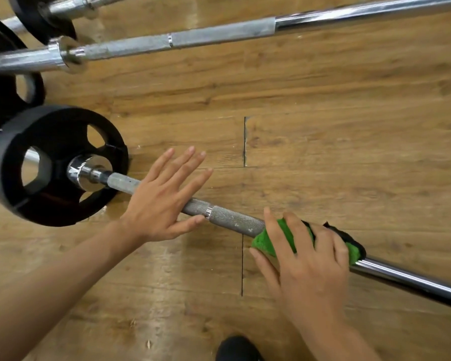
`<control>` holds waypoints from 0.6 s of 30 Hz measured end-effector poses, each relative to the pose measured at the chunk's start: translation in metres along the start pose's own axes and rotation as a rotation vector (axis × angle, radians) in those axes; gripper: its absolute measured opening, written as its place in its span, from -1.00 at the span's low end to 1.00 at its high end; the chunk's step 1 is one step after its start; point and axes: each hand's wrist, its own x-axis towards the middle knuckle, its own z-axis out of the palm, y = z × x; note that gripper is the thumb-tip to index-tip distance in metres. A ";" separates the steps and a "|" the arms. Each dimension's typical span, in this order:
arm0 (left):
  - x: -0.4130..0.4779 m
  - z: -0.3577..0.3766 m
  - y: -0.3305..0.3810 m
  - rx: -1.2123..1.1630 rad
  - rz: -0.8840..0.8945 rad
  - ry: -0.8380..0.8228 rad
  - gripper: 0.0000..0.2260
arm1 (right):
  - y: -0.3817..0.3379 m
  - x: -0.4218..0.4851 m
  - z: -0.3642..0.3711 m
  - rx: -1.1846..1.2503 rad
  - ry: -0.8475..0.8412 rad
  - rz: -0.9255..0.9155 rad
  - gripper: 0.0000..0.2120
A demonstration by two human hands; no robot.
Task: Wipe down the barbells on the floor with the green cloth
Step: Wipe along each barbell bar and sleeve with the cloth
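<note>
On the floor (323,126), the near barbell (235,221) is steadied, seemingly, by the spread left hand (159,201); the green cloth (264,241) is gripped round its shaft by the right hand (310,259). By uneven pressure the barbell could be rolled.

Left hand (162,196): palm down, fingers straight and spread, thumb held out to the side.
Right hand (310,264): fingers curled over the green cloth (264,241), gripping it.

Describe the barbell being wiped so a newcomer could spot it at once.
On the wooden floor lie several barbells. Take the nearest barbell, with the black plate. Only it carries the green cloth, gripped by the right hand, with the left hand flat on it.
</note>
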 end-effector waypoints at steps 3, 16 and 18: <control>0.001 0.002 0.001 0.003 -0.030 0.025 -0.27 | -0.002 0.008 -0.008 0.091 -0.070 0.046 -0.49; 0.025 -0.011 -0.002 -0.015 0.141 -0.131 -0.23 | -0.008 0.042 -0.006 0.195 -0.048 0.305 -0.59; 0.026 -0.014 0.000 -0.005 0.131 -0.162 -0.23 | -0.009 0.045 -0.004 0.216 0.005 0.333 -0.61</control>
